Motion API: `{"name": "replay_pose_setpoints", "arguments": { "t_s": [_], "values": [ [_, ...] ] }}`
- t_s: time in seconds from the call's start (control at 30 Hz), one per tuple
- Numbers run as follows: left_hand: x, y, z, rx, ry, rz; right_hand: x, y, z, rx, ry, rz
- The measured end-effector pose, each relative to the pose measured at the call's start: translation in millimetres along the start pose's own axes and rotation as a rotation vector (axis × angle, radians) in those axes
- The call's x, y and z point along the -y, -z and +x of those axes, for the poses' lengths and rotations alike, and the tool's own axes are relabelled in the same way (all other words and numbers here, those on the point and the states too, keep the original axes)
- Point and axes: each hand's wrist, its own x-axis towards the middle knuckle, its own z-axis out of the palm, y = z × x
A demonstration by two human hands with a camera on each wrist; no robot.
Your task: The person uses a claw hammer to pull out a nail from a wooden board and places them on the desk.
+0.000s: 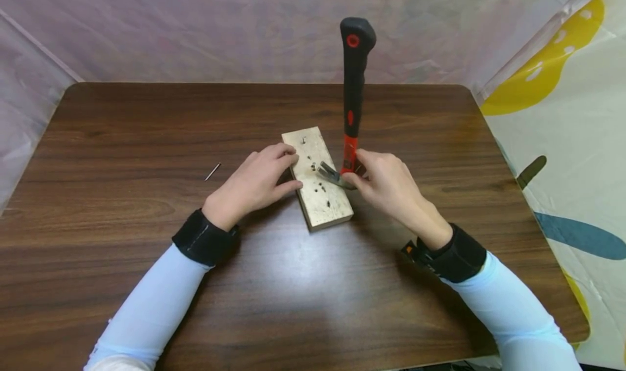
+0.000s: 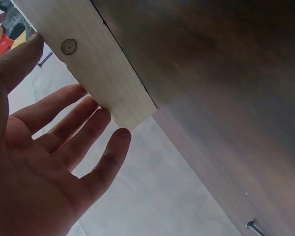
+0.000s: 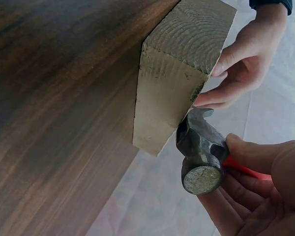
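Observation:
A pale wooden block [image 1: 326,212], its top marked with several dark holes, lies in the middle of the table. My left hand [image 1: 256,176] rests at its left edge, thumb and fingertips touching it, fingers mostly straight in the left wrist view. Over the block's right side is the head of a claw hammer [image 3: 200,142], claw toward the wood. Its black and red handle points upward in the head view. My right hand [image 1: 391,185] grips the hammer just above the head with thumb and fingers. Near the block's far end a nail [image 2: 45,60] sticks out of the top face.
A loose nail [image 1: 212,171] lies on the brown wood-grain table [image 1: 122,208], left of my left hand. Pale cloth [image 1: 220,34] hangs behind the table's back edge, and a patterned cloth [image 1: 562,159] lies beyond its right edge.

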Motion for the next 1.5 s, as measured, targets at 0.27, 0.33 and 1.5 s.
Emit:
{"name": "replay_pose_setpoints", "arguments": {
  "t_s": [0.27,0.33,1.5],
  "values": [
    [-2.4,1.5,-0.4,0.01,0.005,0.009,3,-1,6.1,0.007,0.009,-0.021],
    [-2.4,1.4,-0.5,0.009,0.006,0.009,4,-1,7.6,0.011,0.011,-0.02],
    [-6.7,1.4,2.6,0.021,0.029,0.023,12,-8,17.4,-0.001,0.014,0.071]
  ]
}}
